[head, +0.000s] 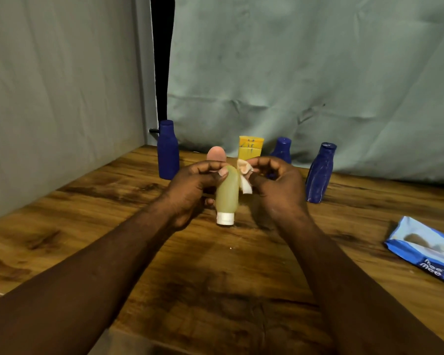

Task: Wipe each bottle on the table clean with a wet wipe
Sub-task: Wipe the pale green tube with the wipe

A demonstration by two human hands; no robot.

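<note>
The yellow bottle (227, 193) is gripped upright, cap down, by the left hand (190, 187); the wet wipe (245, 181) is pinched by the right hand (280, 183).

The upper end of the pale bottle (227, 193) is covered by the left hand (194, 187), behind which the lower body of the pink bottle (216, 153) is concealed. The lower parts of the yellow tube (251, 147) and of the middle blue bottle (282, 149) are masked by the right hand (280, 184). Part of the wet wipe (244, 176) is enclosed within that hand. The wipes pack (420, 248) is cut off by the right edge. A dark item (153, 130) behind the left blue bottle (168, 149) cannot be identified.
</note>
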